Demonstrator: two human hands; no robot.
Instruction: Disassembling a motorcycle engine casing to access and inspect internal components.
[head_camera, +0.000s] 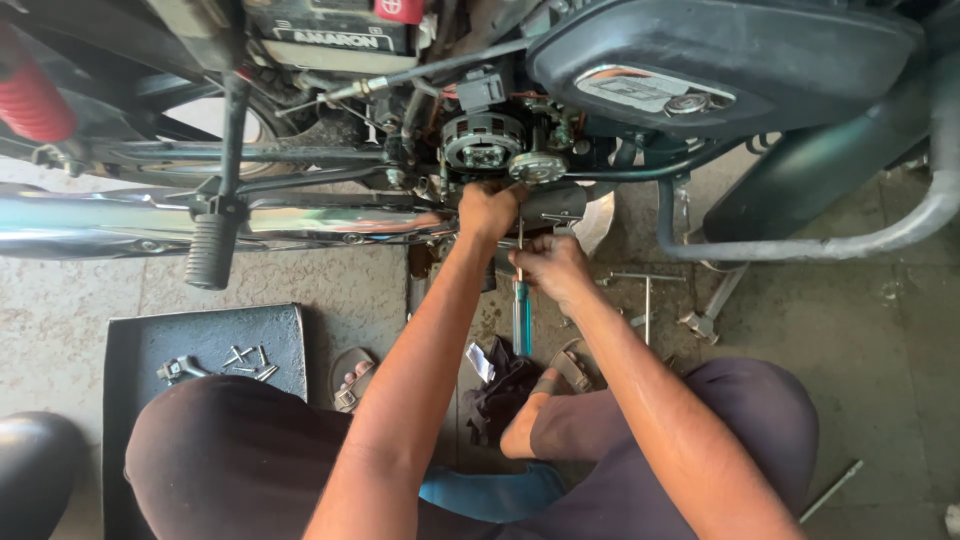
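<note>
I squat beside a motorcycle with its engine side cover off. My left hand (487, 212) is closed against the lower edge of the exposed engine, just under the round clutch assembly (484, 143) and a small gear (537, 167). Its fingertips are hidden behind the part. My right hand (549, 264) grips a screwdriver (521, 312) with a blue-green handle near the shaft; the metal tip points up toward the engine.
A chrome exhaust pipe (150, 222) and black footpeg (211, 250) run at left. A dark metal tray (150, 345) holds bolts and a small wrench. A T-handle tool (647, 300) and a dark rag (500, 385) lie on the stone floor. A crash guard tube (800, 245) curves at right.
</note>
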